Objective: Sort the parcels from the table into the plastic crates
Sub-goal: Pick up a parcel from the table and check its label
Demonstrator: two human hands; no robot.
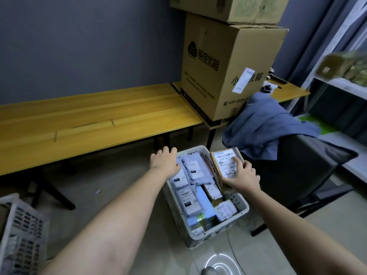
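Right hand [243,176] grips a brown cardboard parcel with a white label [227,164] at the full grey plastic crate [241,205] on the floor, left hand [164,161] rests spread on its far rim, fingertips hidden.

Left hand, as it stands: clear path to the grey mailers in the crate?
Probably yes. The left hand rests at the crate rim, and the grey mailers lie uncovered right beside it.

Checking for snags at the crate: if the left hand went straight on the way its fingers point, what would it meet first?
Probably the far rim of the white crate: the left hand lies over the grey parcels, fingers pointing up-frame. Past the rim, the yellow bench. Depth is unclear.
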